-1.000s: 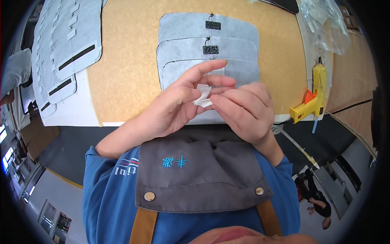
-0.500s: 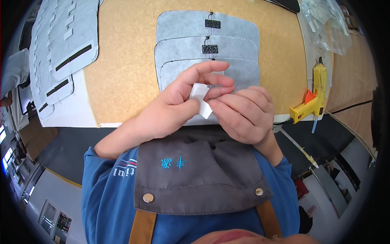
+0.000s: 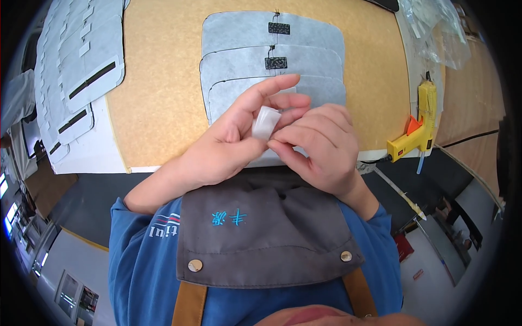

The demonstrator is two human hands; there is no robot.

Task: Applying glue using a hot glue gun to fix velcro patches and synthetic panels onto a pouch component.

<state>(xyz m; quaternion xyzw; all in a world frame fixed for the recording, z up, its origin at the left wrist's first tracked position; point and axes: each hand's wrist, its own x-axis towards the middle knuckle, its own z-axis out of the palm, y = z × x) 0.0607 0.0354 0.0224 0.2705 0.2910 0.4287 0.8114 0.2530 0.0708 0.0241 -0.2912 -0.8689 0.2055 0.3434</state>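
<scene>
My left hand [image 3: 225, 133] is palm up over the front edge of the table, its thumb pressing a small stack of white rectangular pieces [image 3: 265, 124] against the fingers. The index and middle fingers of that hand stretch out past the stack. My right hand [image 3: 323, 144] meets it from the right, thumb and fingertips pinched together at the stack's lower corner. Whatever lies between those right fingertips is hidden. Just beyond the hands, overlapping grey fabric panels [image 3: 234, 30] lie on the table, two of them showing a black textured rectangle [image 3: 279, 28] and short dark cords.
More grey panels [image 3: 100, 60] with black strips and white tabs overlap at the left. A yellow glue gun [image 3: 427, 111] with an orange trigger lies at the right edge, its cable running right. Clear plastic bags [image 3: 440, 32] sit behind it on the tan tabletop [image 3: 157, 65].
My right hand has shifted slightly left and up, closer to the left thumb. The white piece that jutted below the stack is out of sight. The whole view has shifted a little.
</scene>
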